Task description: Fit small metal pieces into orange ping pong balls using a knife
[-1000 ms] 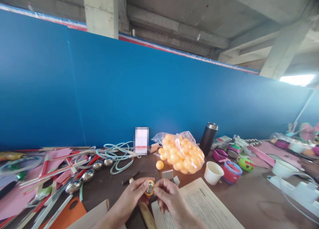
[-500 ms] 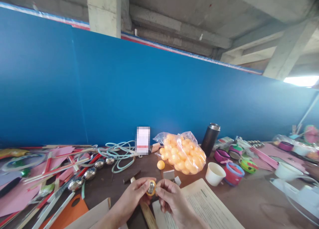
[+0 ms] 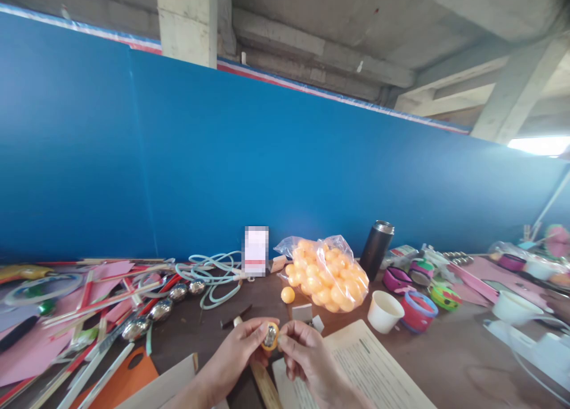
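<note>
Between the thumb and fingers of my left hand (image 3: 243, 346) is a small round orange piece with a shiny silver middle (image 3: 270, 336). The fingers of my right hand (image 3: 305, 349) are pinched together at its right edge; what they hold, if anything, is too small to make out. Below my left hand lies a hammer with a wooden handle (image 3: 266, 386), its dark head showing beyond the fingers. A printed booklet (image 3: 369, 361) lies partly under my right hand. One loose orange ball (image 3: 287, 295) sits farther back.
Behind my hands stand a clear bag of orange balls (image 3: 327, 278), a black bottle (image 3: 376, 251) and a white paper cup (image 3: 385, 311). Sticks, pink paper and silver bells (image 3: 161, 309) crowd the left. A coiled pale cable (image 3: 218, 272) lies mid-table; a white power strip (image 3: 529, 352) is at right.
</note>
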`<state>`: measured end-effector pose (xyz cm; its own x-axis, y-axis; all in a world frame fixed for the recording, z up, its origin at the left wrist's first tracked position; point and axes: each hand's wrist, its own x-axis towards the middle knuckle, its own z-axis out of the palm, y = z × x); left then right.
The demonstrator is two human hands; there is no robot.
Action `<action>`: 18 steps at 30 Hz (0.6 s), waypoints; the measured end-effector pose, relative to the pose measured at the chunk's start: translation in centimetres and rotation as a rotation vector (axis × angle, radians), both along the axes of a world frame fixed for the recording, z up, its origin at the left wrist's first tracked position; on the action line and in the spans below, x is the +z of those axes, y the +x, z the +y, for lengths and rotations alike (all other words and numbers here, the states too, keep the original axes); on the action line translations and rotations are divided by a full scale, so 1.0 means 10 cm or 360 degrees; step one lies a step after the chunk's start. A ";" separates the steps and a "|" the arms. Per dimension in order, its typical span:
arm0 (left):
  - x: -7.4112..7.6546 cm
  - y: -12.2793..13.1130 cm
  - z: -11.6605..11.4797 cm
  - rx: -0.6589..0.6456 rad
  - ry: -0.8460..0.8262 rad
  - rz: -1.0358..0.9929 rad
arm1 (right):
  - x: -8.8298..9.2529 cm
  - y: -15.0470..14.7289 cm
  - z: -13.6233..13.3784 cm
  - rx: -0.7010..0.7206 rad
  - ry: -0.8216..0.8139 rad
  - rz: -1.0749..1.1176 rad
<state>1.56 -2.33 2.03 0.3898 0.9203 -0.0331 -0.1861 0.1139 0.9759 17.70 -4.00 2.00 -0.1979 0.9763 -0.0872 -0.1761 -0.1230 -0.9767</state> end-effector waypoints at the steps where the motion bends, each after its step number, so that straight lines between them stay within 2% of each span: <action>1: 0.01 0.00 0.00 0.0004 0.0005 0.0008 | -0.01 0.00 0.00 0.0015 0.0002 -0.0008; 9: 0.05 0.00 -0.02 0.0028 0.0084 0.0125 | -0.11 0.00 0.04 0.0018 -0.0022 0.0137; 18: 0.07 -0.01 -0.05 0.0090 0.0112 0.0210 | -0.09 -0.04 0.01 -0.0030 -0.0021 0.0073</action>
<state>1.48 -2.84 2.69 0.3338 0.9425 -0.0153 -0.0600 0.0374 0.9975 17.33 -3.91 1.05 -0.1838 0.9787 -0.0913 -0.2231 -0.1320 -0.9658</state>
